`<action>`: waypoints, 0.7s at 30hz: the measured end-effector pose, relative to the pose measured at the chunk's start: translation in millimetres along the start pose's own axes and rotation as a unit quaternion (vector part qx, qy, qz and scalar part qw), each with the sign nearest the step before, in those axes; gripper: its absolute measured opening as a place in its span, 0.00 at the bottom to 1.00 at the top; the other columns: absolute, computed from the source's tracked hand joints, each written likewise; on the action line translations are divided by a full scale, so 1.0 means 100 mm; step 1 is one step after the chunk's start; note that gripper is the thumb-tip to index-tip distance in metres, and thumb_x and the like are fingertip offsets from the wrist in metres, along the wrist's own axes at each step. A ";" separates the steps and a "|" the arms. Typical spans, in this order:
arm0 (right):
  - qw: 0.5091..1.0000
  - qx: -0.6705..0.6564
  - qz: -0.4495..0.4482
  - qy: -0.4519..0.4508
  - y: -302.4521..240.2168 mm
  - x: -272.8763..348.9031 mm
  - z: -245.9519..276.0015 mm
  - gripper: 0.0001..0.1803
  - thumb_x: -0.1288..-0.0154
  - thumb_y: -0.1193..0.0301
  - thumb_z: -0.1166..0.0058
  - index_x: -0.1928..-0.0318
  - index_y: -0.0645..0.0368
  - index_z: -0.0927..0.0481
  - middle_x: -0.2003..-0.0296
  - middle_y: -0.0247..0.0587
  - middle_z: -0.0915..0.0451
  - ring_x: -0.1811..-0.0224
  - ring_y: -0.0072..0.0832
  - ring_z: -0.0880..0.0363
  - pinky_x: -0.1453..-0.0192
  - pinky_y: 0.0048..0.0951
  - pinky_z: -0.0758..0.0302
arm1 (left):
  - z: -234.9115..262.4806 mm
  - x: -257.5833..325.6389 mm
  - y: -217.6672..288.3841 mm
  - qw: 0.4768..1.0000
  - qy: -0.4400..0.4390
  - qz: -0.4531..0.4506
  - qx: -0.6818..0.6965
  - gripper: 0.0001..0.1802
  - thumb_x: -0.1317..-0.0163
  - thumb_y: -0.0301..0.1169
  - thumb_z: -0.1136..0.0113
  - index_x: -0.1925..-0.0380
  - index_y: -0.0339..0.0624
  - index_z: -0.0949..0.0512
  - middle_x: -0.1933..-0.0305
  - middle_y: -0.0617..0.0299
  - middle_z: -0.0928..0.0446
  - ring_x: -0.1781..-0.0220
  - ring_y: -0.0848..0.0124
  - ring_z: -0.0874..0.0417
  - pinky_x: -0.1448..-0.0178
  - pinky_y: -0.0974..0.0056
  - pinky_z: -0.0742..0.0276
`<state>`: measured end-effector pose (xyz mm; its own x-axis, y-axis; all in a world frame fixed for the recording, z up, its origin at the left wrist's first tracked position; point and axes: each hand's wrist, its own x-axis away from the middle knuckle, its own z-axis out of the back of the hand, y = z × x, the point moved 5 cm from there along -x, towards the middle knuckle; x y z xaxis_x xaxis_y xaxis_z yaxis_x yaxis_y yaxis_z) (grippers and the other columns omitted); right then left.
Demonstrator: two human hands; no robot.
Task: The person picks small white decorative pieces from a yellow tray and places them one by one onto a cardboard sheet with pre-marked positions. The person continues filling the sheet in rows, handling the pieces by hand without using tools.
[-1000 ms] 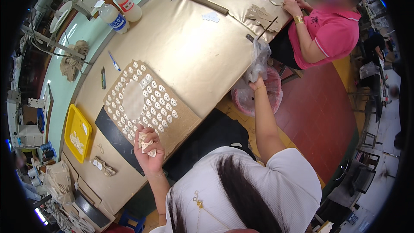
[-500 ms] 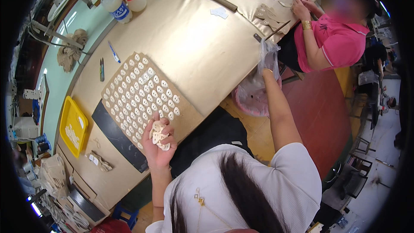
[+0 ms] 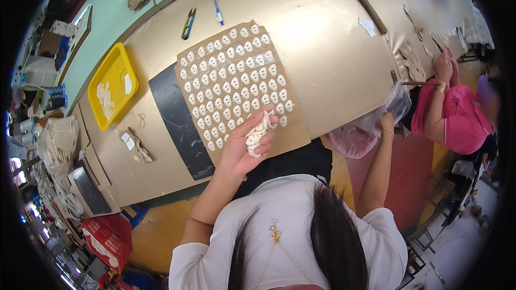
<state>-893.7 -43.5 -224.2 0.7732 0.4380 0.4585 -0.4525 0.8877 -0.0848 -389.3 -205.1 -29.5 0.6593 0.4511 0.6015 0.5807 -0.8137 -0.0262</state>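
Note:
My left hand (image 3: pixel 236 150) is closed around a bunch of small cream-coloured cut pieces (image 3: pixel 258 137), above the near edge of a brown board (image 3: pixel 294 131). Rows of small white oval pieces (image 3: pixel 235 83), each with small dark marks, cover most of that board. Off to the right, past the table edge, my right hand (image 3: pixel 386 122) is closed on a clear plastic bag (image 3: pixel 396 102). Its fingertips are partly hidden in the folds. The bag hangs over a pink-rimmed container (image 3: pixel 352 142) below table height.
A black mat (image 3: pixel 177 123) lies by the board. Left of it are a yellow tray (image 3: pixel 134 75) of white pieces and a tan bundle (image 3: pixel 137 147). Thread snips (image 3: pixel 188 23), a pen (image 3: pixel 217 8) and a hammer (image 3: pixel 363 0) lie beyond. A person in pink (image 3: pixel 457 115) works at right.
The whole view has turned, so the board and table appear farther right. My left hand still holds the cream pieces. My right hand stays at the bag, with more of it showing now.

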 end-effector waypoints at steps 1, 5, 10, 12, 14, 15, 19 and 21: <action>1.000 0.011 0.005 0.017 -0.04 0.04 0.07 0.19 0.41 0.66 0.54 0.56 0.67 0.20 0.57 0.64 0.20 0.51 0.56 0.21 0.47 0.46 0.26 | 0.02 0.01 0.04 1.000 -0.013 0.002 -0.014 0.18 0.30 0.31 0.52 0.43 0.38 0.32 0.59 0.58 0.26 0.76 0.77 0.32 0.85 0.77 0.40; 0.994 -0.012 0.065 0.085 -0.12 0.08 0.20 0.18 0.41 0.63 0.51 0.63 0.66 0.19 0.66 0.60 0.18 0.59 0.52 0.18 0.53 0.44 0.24 | 0.08 0.04 0.15 0.999 -0.020 0.024 -0.017 0.18 0.30 0.31 0.53 0.43 0.36 0.33 0.61 0.59 0.26 0.82 0.80 0.36 0.88 0.78 0.45; 0.992 0.030 0.105 0.061 -0.39 0.07 0.16 0.18 0.41 0.62 0.50 0.65 0.66 0.19 0.68 0.58 0.18 0.62 0.51 0.17 0.55 0.43 0.24 | 0.26 0.14 0.33 0.999 -0.031 -0.017 0.000 0.19 0.30 0.31 0.52 0.43 0.34 0.33 0.62 0.60 0.26 0.82 0.82 0.35 0.87 0.78 0.44; 0.990 0.052 0.123 0.047 -0.43 0.11 0.21 0.18 0.41 0.62 0.50 0.65 0.67 0.19 0.70 0.58 0.18 0.63 0.50 0.17 0.56 0.43 0.24 | 0.31 0.20 0.38 0.999 -0.009 -0.047 -0.008 0.20 0.31 0.30 0.51 0.42 0.33 0.34 0.62 0.59 0.26 0.82 0.82 0.35 0.87 0.78 0.43; 0.986 0.078 0.143 0.021 -0.42 0.20 0.33 0.18 0.40 0.61 0.49 0.66 0.67 0.19 0.71 0.57 0.18 0.64 0.49 0.17 0.57 0.43 0.23 | 0.35 0.32 0.41 0.997 0.010 -0.068 -0.021 0.20 0.31 0.30 0.51 0.42 0.33 0.34 0.62 0.59 0.26 0.82 0.82 0.35 0.87 0.78 0.43; 0.985 0.091 0.146 0.006 -0.42 0.29 0.45 0.18 0.40 0.61 0.49 0.66 0.67 0.19 0.71 0.57 0.18 0.65 0.49 0.17 0.58 0.42 0.23 | 0.39 0.35 0.40 0.996 0.027 -0.077 -0.022 0.21 0.32 0.29 0.51 0.41 0.33 0.34 0.61 0.59 0.25 0.82 0.82 0.35 0.87 0.78 0.43; 0.997 -0.001 0.072 -0.029 -0.47 0.94 1.04 0.18 0.35 0.61 0.48 0.70 0.67 0.20 0.80 0.48 0.21 0.77 0.35 0.19 0.67 0.34 0.25 | 0.40 0.39 0.23 0.996 -0.003 -0.063 -0.061 0.22 0.33 0.28 0.51 0.41 0.30 0.34 0.62 0.56 0.24 0.83 0.81 0.34 0.88 0.78 0.42; 0.974 -0.110 0.194 -0.035 -1.17 1.59 1.41 0.13 0.34 0.66 0.47 0.69 0.66 0.21 0.80 0.43 0.23 0.79 0.29 0.24 0.69 0.29 0.27 | 0.43 0.38 0.10 0.996 -0.011 -0.056 -0.073 0.22 0.34 0.28 0.51 0.42 0.29 0.34 0.64 0.55 0.23 0.83 0.80 0.33 0.88 0.77 0.41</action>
<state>-780.3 -97.1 -16.6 0.5266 0.7433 0.4124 -0.5927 0.6689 -0.4487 -338.0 -180.7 -41.2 0.6053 0.5491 0.5763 0.5769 -0.8015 0.1578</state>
